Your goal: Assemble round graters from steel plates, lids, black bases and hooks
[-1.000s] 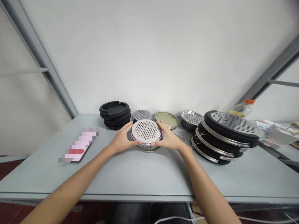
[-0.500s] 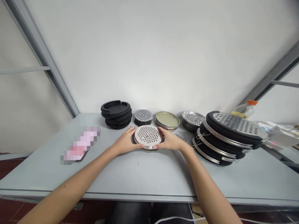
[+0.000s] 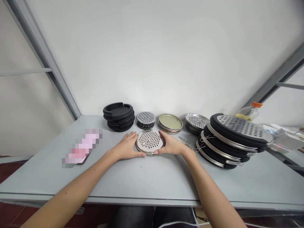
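A round perforated metal disc (image 3: 150,141) lies in a metal rim near the middle of the table. My left hand (image 3: 127,147) is beside its left edge, fingers spread, with the thumb at the front edge. At the right edge, my right hand (image 3: 172,144) has its fingers and thumb round the rim. Behind stand a stack of small perforated discs (image 3: 145,118), a stack of gold-coloured lids (image 3: 170,123) and a stack of metal discs with rims (image 3: 196,121). Thin wire clips (image 3: 185,141) lie right of my right hand.
Black ring-shaped parts (image 3: 118,115) are piled at the back left. Large black and metal assemblies (image 3: 231,139) form a leaning stack at the right, before a bottle with an orange cap (image 3: 249,112). A blurred pink phone-like item (image 3: 83,147) lies left on the grey table (image 3: 142,183).
The perforated disc has come down slightly and sits lower within the rim. My left hand has loosened, its fingers moving a little away from the edge. More of the wire clips shows.
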### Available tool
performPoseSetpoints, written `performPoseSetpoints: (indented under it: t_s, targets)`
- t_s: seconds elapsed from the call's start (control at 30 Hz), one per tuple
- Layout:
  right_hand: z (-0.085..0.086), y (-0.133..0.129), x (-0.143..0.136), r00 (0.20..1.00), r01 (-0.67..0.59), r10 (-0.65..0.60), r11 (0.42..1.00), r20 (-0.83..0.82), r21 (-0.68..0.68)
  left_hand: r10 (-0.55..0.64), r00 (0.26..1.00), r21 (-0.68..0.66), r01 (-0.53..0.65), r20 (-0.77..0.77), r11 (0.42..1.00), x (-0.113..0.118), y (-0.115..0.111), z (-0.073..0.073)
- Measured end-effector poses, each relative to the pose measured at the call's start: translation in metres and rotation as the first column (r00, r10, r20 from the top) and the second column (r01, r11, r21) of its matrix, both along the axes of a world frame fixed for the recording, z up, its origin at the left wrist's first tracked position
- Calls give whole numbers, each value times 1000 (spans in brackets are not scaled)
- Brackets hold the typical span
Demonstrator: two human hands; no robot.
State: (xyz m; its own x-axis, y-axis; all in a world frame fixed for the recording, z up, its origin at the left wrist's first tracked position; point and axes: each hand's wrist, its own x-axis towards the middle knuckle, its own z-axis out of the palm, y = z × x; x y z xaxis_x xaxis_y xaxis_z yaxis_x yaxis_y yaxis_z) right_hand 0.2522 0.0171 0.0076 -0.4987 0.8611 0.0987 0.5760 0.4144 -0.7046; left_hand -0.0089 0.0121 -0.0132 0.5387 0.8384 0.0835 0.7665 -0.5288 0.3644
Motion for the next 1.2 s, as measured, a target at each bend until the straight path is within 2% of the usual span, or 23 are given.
performPoseSetpoints:
  t_s: [0.13,0.37,0.63,0.77,1.0,1.2]
  targets:
    - [0,0,0,1000,2,-2,1000,-10,4,-2,999,37,0,46,999,3,-3,6]
    - [1,0,-1,1000,1,-1,1000,5,31,-56,981,0,57,188,998,7,-7,16]
    - [-2,3,2,1000,10,-10,1000,10,-14,-1,961,-78,23,275,997,6,-8,19]
    - [0,2,4,999,22,-20,999,37,-42,21,959,-106,10,284,994,6,-8,18]
    - [1,1,5,991,21,-18,1000,134,-23,17,972,-55,-4,233,998,7,-7,10]
    - [0,1,5,991,26,-21,999,134,-35,14,974,-55,-2,227,998,7,-7,9]
